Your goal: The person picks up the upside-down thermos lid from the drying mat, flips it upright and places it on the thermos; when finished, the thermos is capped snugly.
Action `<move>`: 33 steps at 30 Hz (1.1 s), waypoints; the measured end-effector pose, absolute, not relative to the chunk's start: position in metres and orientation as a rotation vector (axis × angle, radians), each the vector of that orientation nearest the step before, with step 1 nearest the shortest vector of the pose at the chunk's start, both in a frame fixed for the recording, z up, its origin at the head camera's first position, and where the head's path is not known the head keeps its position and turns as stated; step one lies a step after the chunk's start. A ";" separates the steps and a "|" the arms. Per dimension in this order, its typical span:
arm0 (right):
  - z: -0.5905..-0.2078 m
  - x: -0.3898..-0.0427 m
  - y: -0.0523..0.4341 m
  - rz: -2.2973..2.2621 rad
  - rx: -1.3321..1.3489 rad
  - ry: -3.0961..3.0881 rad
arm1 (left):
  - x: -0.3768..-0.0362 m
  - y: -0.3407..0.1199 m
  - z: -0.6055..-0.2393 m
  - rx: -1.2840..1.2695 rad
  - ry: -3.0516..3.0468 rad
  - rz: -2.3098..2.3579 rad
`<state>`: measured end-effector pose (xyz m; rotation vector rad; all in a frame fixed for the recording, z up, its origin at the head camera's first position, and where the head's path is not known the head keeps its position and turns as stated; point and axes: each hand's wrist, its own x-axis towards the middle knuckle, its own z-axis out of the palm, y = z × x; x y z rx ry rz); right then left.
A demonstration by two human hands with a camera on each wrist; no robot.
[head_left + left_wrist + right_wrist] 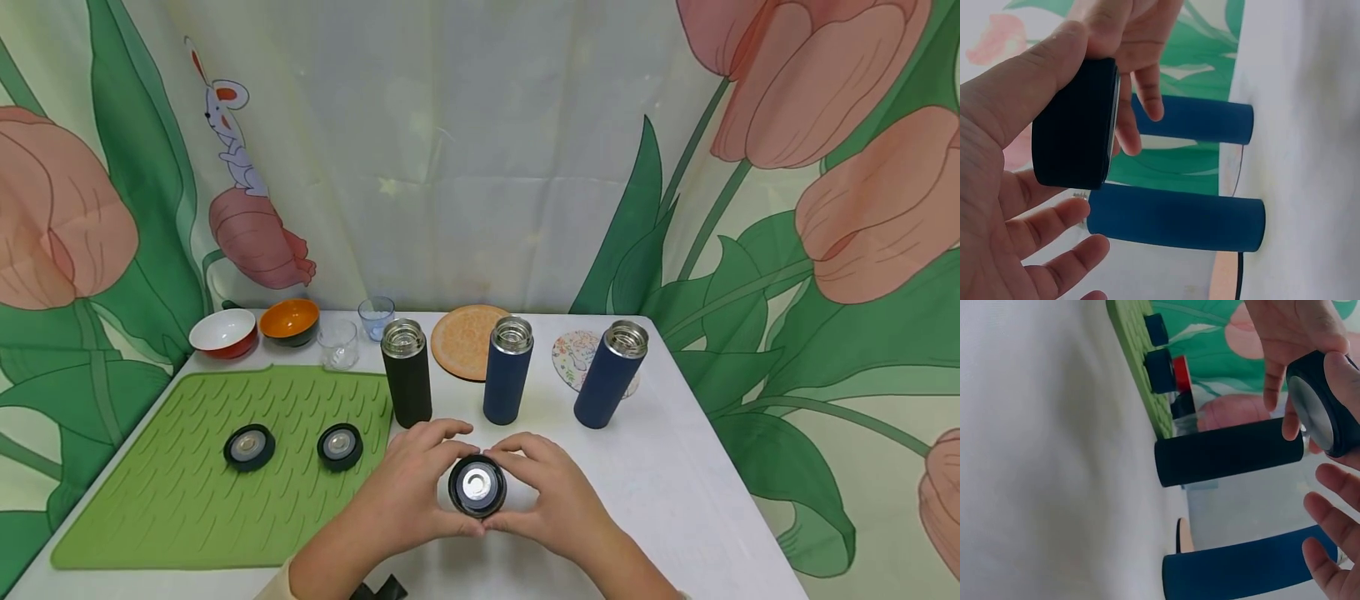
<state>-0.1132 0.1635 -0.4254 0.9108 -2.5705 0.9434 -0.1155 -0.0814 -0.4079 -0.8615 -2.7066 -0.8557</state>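
Raised above the table, a black bottle lid (477, 487) with a silvery disc inside its rim is held between both hands. My left hand (417, 487) grips its left side, thumb at the near edge and fingers at the far edge. From the right, my right hand (557, 493) pinches it likewise, and the thumbs meet at the near rim. In the right wrist view the lid (1316, 406) shows a flat metal face. Beyond the hands stand a black bottle (408, 383), a blue bottle (507, 379) and a second blue bottle (606, 379), all with uncovered steel mouths.
A green drying mat (187, 508) on the left bears a black lid (249, 447) and another lid (340, 447). Behind it stand a red bowl (223, 333), an orange bowl (289, 323) and two glasses (339, 343). Round coasters (467, 337) lie behind the bottles.
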 end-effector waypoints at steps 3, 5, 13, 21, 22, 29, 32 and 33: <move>-0.423 -0.113 0.165 0.881 0.900 -2.533 | -0.116 -0.082 -0.408 -0.849 -2.710 -0.862; -0.422 -0.113 0.166 0.826 0.893 -2.506 | -0.118 -0.083 -0.407 -0.823 -2.733 -0.865; -0.418 -0.113 0.172 0.683 0.939 -2.338 | -0.118 -0.090 -0.407 -0.642 -2.852 -1.175; -0.417 -0.114 0.171 0.623 1.014 -2.141 | -0.120 -0.093 -0.405 -0.599 -2.866 -1.407; -0.417 -0.114 0.171 0.612 1.026 -2.114 | -0.121 -0.094 -0.405 -0.606 -2.866 -1.419; -0.412 -0.119 0.170 0.514 1.128 -2.022 | -0.121 -0.096 -0.400 -0.632 -2.883 -1.583; -0.410 -0.121 0.170 0.472 1.172 -1.995 | -0.122 -0.097 -0.401 -0.629 -2.877 -1.660; -0.410 -0.122 0.170 0.459 1.181 -1.992 | -0.123 -0.098 -0.402 -0.636 -2.869 -1.687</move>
